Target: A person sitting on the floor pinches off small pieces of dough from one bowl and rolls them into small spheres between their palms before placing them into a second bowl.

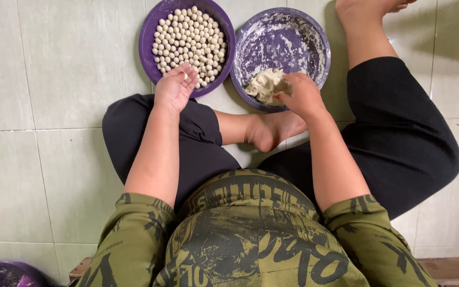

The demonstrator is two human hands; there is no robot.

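Pale, soft dough lump (264,85) lies under the right hand (303,95), whose fingers pinch into it inside the floury purple round bowl (304,37). Left hand (175,87), half open, holds a small ball over the purple bowl of dough balls (152,32).

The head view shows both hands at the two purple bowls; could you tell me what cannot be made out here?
- Whether the left hand grips a dough ball: its fingers hide it.
- Right hand fingertips: buried in the dough lump.
- Left bowl top rim: cut off by the frame edge.
- Purple object at the bottom left corner: mostly cut off.
- Far foot: toes cut off at the top edge.
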